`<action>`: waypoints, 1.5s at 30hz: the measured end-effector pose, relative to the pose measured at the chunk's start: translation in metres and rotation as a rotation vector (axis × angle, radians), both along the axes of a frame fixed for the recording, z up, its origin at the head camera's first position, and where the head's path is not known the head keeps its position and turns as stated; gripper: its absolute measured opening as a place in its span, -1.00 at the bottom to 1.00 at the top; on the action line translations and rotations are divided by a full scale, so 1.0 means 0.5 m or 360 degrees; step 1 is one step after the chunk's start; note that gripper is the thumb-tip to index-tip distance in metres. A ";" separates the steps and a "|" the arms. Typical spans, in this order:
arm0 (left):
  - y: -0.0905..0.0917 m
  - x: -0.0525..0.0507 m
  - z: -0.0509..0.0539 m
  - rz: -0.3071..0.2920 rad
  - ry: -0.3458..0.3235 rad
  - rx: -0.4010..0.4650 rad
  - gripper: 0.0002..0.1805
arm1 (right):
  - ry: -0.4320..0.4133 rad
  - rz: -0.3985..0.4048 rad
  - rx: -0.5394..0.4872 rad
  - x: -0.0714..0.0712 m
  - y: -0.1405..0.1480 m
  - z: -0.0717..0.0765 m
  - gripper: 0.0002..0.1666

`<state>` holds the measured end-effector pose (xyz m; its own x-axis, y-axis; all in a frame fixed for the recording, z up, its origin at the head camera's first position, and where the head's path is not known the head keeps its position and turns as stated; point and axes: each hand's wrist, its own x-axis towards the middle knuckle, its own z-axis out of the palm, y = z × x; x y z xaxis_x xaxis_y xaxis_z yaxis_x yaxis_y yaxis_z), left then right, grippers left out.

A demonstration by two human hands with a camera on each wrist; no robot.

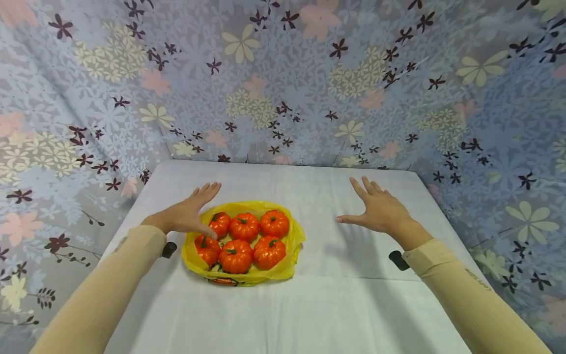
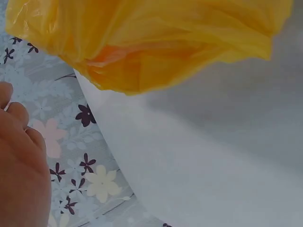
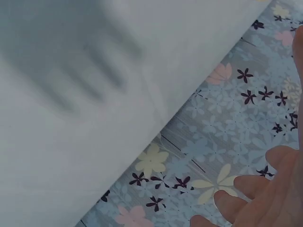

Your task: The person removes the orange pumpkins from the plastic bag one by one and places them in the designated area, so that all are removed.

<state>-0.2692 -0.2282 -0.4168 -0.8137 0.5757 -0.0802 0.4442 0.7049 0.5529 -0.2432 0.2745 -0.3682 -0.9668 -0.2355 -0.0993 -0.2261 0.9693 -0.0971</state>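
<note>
Several orange-red pumpkin-shaped objects (image 1: 236,256) with green stems lie inside a spread yellow plastic bag (image 1: 289,246), left of the table's middle. My left hand (image 1: 187,211) is held over the bag's left edge, fingers spread and thumb pointing across it, gripping nothing. To the right, my right hand (image 1: 380,209) hovers above the white surface with its fingers spread and nothing in it. The left wrist view shows the crinkled bag (image 2: 156,47) beside part of my left hand (image 2: 23,165). In the right wrist view, my right hand (image 3: 265,194) is at the lower right.
A white cloth-covered table (image 1: 309,309) extends beneath both hands, with a shadow of the right hand on it. Floral fabric (image 1: 283,88) stands behind the table and along both sides. Dark objects (image 1: 169,250) show at both wrists.
</note>
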 end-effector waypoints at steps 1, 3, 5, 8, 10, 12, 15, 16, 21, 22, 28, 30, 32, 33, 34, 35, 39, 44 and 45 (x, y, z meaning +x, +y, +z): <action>-0.003 0.002 -0.002 0.0007 0.0006 0.0004 0.51 | -0.0015 -0.0005 -0.0023 -0.001 -0.001 -0.004 0.53; -0.009 0.008 -0.009 0.0032 -0.0003 0.0020 0.50 | -0.0047 -0.0014 -0.0065 -0.003 -0.004 -0.015 0.54; -0.013 0.016 -0.018 0.0045 -0.0019 0.0028 0.48 | -0.0085 -0.0028 -0.0100 -0.002 -0.004 -0.027 0.55; -0.016 0.031 -0.031 0.0042 -0.0054 0.0052 0.49 | -0.0113 -0.0041 -0.0123 0.002 -0.001 -0.041 0.57; -0.019 0.040 -0.039 0.0029 -0.0060 0.0075 0.50 | -0.0112 -0.0047 -0.0153 0.005 0.001 -0.045 0.57; -0.023 0.049 -0.044 0.0023 -0.0069 0.0104 0.51 | -0.0108 -0.0049 -0.0180 0.006 0.004 -0.046 0.57; -0.026 0.055 -0.050 0.0018 -0.0074 0.0101 0.53 | -0.0121 -0.0064 -0.0219 0.009 0.008 -0.044 0.59; -0.026 0.055 -0.051 0.0014 -0.0069 0.0098 0.53 | -0.0126 -0.0072 -0.0228 0.009 0.010 -0.044 0.59; -0.025 0.053 -0.048 0.0009 -0.0062 0.0109 0.55 | -0.0134 -0.0089 -0.0276 0.014 0.017 -0.051 0.58; -0.025 0.054 -0.049 0.0003 -0.0064 0.0115 0.56 | -0.0134 -0.0086 -0.0283 0.015 0.017 -0.053 0.58; -0.027 0.066 -0.058 -0.0038 -0.0018 0.0111 0.59 | -0.0138 -0.0061 -0.0378 0.024 0.003 -0.068 0.59; -0.029 0.069 -0.060 -0.0042 -0.0002 0.0118 0.61 | -0.0150 -0.0059 -0.0431 0.028 -0.003 -0.073 0.58; -0.031 0.071 -0.062 -0.0053 0.0016 0.0133 0.62 | -0.0163 -0.0059 -0.0487 0.032 -0.007 -0.080 0.58; -0.031 0.072 -0.063 -0.0058 0.0026 0.0142 0.63 | -0.0167 -0.0063 -0.0511 0.034 -0.008 -0.084 0.58; -0.032 0.073 -0.064 -0.0062 0.0027 0.0147 0.63 | -0.0169 -0.0066 -0.0527 0.036 -0.009 -0.087 0.58; -0.032 0.074 -0.064 -0.0074 0.0035 0.0149 0.63 | -0.0171 -0.0069 -0.0548 0.037 -0.009 -0.089 0.58; -0.036 0.083 -0.067 -0.0122 0.0076 0.0155 0.66 | -0.0182 -0.0074 -0.0623 0.042 -0.014 -0.101 0.59; -0.044 0.089 -0.075 -0.0196 0.0175 0.0175 0.67 | -0.0182 -0.0040 -0.0697 0.045 -0.029 -0.112 0.60; -0.045 0.090 -0.078 -0.0205 0.0189 0.0182 0.66 | -0.0184 -0.0026 -0.0702 0.045 -0.034 -0.114 0.60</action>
